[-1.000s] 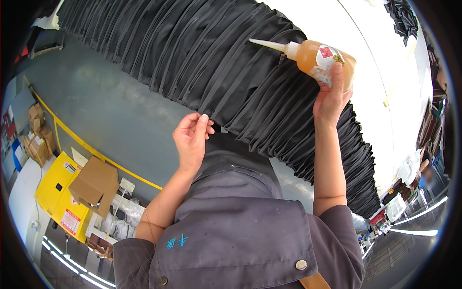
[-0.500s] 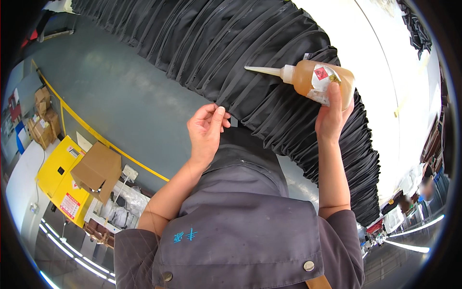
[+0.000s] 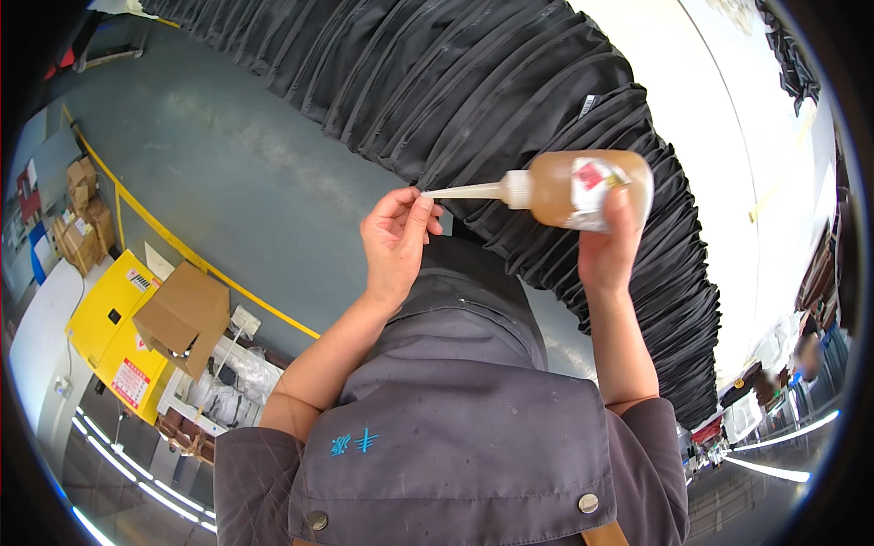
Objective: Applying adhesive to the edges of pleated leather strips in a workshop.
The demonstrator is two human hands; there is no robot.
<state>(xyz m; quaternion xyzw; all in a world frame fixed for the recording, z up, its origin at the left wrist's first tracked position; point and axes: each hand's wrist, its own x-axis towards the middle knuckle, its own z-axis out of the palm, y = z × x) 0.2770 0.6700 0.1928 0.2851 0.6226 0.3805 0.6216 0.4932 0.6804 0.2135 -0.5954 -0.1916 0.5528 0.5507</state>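
Note:
My right hand [image 3: 608, 247] grips a squeeze bottle [image 3: 551, 187] of amber liquid, tilted onto its side with the long pale nozzle [image 3: 466, 192] pointing left. The nozzle's tip meets the fingertips of my left hand [image 3: 398, 238], where thumb and forefinger are pinched together. Whatever lies in that pinch is too small to make out. Just beyond both hands hangs a long band of pleated black fabric [image 3: 510, 100], running from the upper left to the lower right. The left fingertips are at its near edge.
A white surface [image 3: 710, 136] lies beyond the fabric on the right. At the left stand a yellow cabinet [image 3: 105, 318], an open cardboard box [image 3: 182, 314] and stacked cartons [image 3: 82, 227]. A yellow line [image 3: 173, 244] crosses the grey floor [image 3: 246, 173].
The bottle has moved left and down and turned level, bringing its nozzle tip from over the fabric to my left fingertips. My left hand has hardly shifted.

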